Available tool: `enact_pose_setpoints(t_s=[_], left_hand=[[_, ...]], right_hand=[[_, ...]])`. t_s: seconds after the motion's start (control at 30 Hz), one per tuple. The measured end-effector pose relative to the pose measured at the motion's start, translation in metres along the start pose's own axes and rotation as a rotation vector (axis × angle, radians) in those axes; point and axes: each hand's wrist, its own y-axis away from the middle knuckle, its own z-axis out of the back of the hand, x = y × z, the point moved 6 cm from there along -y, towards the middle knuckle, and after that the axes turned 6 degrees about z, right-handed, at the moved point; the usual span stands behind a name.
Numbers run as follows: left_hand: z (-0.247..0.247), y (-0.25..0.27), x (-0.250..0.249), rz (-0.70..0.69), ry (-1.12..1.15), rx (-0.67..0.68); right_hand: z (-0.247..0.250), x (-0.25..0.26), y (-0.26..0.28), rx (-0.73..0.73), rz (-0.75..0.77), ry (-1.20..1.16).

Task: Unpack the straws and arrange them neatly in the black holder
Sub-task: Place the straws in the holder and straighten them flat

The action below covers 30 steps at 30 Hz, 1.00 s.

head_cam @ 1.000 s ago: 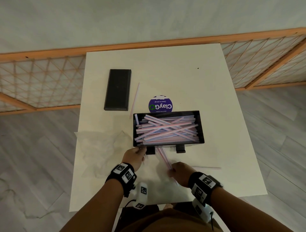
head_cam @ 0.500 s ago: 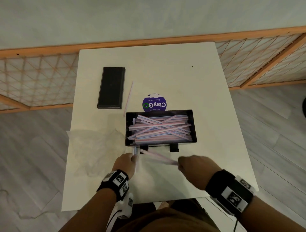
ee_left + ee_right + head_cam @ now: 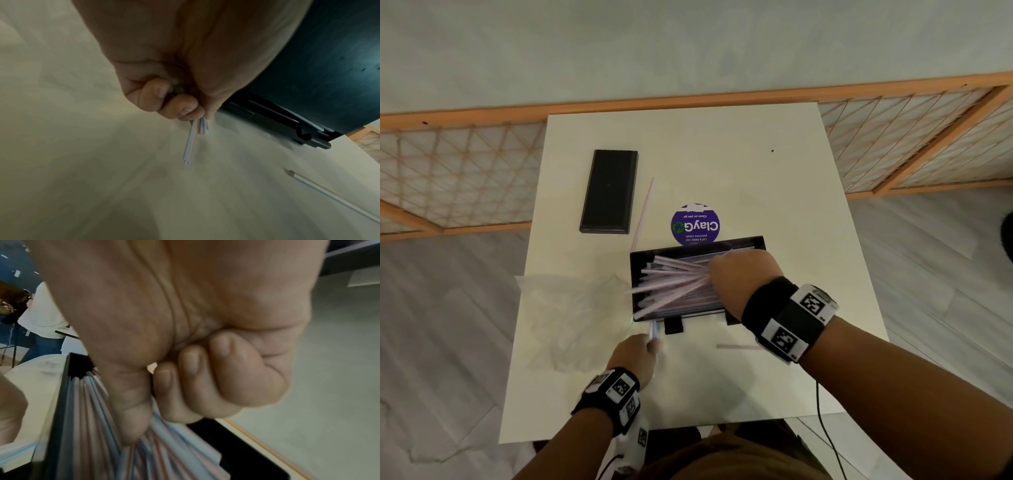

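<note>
Although most of the straws [image 3: 678, 284] already lie inside the black holder [image 3: 635, 274], they sit criss-crossed and fanned at odd angles, so I would judge the unpacking nearly finished and the tidying hardly begun. One straw [image 3: 643, 214] rests on the white table [image 3: 756, 178] between the holder and a flat black lid [image 3: 608, 192], another [image 3: 738, 347] lies near the front edge, and both are yet to be gathered. An emptied plastic wrapper [image 3: 571, 308] lies crumpled just left of the holder.

Over the box, the right hand [image 3: 743, 277] has its fingers [image 3: 185, 382] curled tight around one end of a thick bunch, thumb pressed against it, with the far ends splaying out past the left wall. Nearer me, the left hand [image 3: 635, 353] pinches a few straws [image 3: 194, 138] between thumb and curled fingertips, just in front of the holder's left corner.

These straws are thin, stiff-looking tubes, pale with pink and blue stripes; they look light and slippery, liable to slide from a loose grip. That holder is a shallow rectangular tray, matte black and hard-walled, with small feet [image 3: 674, 325] at the front. A round purple sticker [image 3: 695, 224] lies flat behind it
</note>
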Motion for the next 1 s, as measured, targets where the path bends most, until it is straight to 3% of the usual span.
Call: enact_pose_setpoints(t_s=[0.07, 0.13, 0.23, 0.5, 0.73, 1.0], left_hand=[[0.0, 0.0, 0.0, 0.002, 0.014, 0.008], [0.002, 0.001, -0.001, 0.004, 0.029, 0.008], [0.002, 0.003, -0.003, 0.009, 0.029, 0.005], [-0.002, 0.01, 0.001, 0.024, 0.078, 0.002], [-0.01, 0.027, 0.018, -0.004, 0.091, 0.047], [-0.007, 0.032, 0.029, -0.092, -0.096, 0.154]], right_hand=[[-0.001, -0.001, 0.001, -0.021, -0.018, -0.022], [0.002, 0.002, 0.005, -0.131, -0.009, -0.054], [-0.007, 0.026, 0.012, -0.261, 0.129, -0.132], [-0.05, 0.036, -0.007, -0.1, 0.239, -0.132], [-0.043, 0.029, -0.011, -0.052, 0.295, -0.196], [-0.04, 0.026, -0.007, 0.011, 0.351, -0.26]])
